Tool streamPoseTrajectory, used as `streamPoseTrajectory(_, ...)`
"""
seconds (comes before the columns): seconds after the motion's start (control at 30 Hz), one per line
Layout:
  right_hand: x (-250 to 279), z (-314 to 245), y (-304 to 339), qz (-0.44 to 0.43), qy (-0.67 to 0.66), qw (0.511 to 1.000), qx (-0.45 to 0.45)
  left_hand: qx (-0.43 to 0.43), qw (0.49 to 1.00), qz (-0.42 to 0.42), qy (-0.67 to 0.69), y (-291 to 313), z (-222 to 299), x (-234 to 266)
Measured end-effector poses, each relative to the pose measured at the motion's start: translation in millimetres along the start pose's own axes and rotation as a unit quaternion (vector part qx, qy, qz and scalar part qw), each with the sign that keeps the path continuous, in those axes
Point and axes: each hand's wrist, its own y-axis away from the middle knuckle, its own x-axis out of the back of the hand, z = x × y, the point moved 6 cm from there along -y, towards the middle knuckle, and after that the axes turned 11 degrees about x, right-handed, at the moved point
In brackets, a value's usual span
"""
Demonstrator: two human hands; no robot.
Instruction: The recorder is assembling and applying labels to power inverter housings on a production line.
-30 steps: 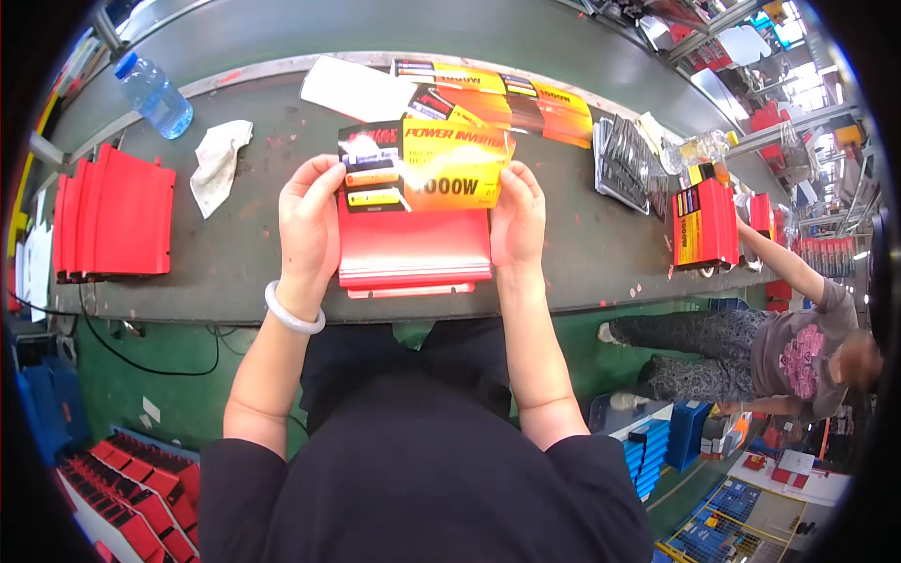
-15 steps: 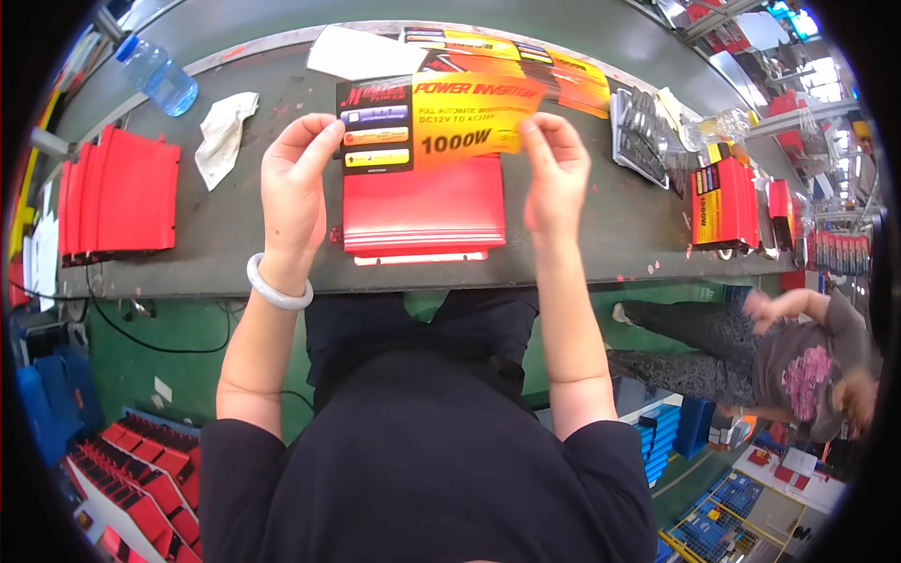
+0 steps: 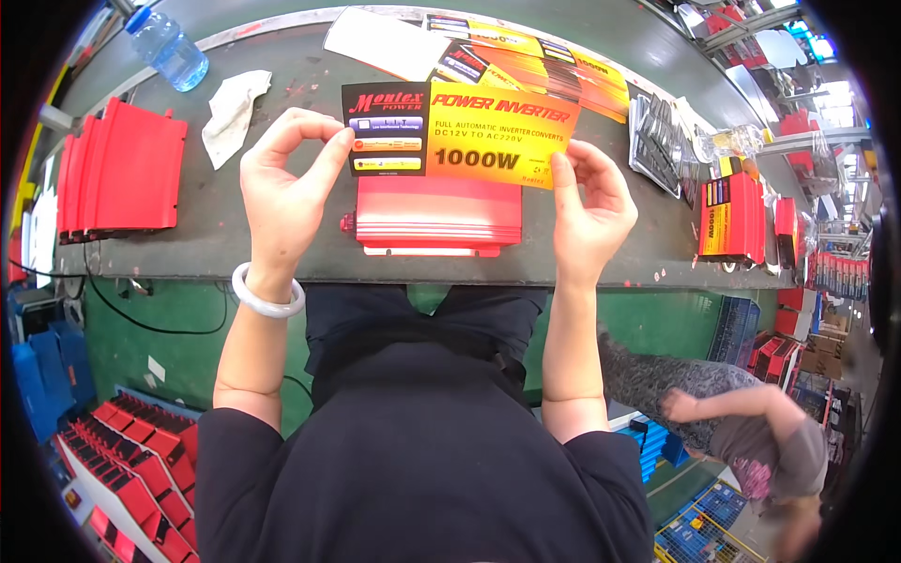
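Between both hands a yellow, orange and black printed label (image 3: 497,131) is stretched out. My left hand (image 3: 293,178) pinches its left edge between thumb and index finger. At the label's right edge my right hand (image 3: 593,206) holds it the same way, the other fingers curled loosely. Below and partly behind the label lies a red metal inverter case (image 3: 436,220) on the dark workbench (image 3: 282,253). The label covers the far part of that case.
Behind the label lie a stack of similar labels (image 3: 601,84) and a white sheet (image 3: 380,42). Red cases (image 3: 131,169), a white cloth (image 3: 235,113) and a water bottle (image 3: 169,52) are at left. Black parts (image 3: 654,145) and a labelled red case (image 3: 732,216) are at right; a person (image 3: 751,422) stands beyond.
The label has shifted slightly right in view and now shows flatter and sharper. My right hand has moved right and down a little. The person at right has moved.
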Motion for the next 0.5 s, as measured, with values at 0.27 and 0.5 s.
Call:
streamPoseTrajectory(0.27,6.1,3.8,30.4,0.000,0.033,0.998,-0.060,0.085,0.995,-0.056,0.016,12.0,-20.3,-2.3)
streamPoseTrajectory(0.5,8.1,15.2,40.2,-0.018,0.012,0.993,-0.116,0.138,0.988,-0.074,-0.005,20.6,-39.8,-3.5)
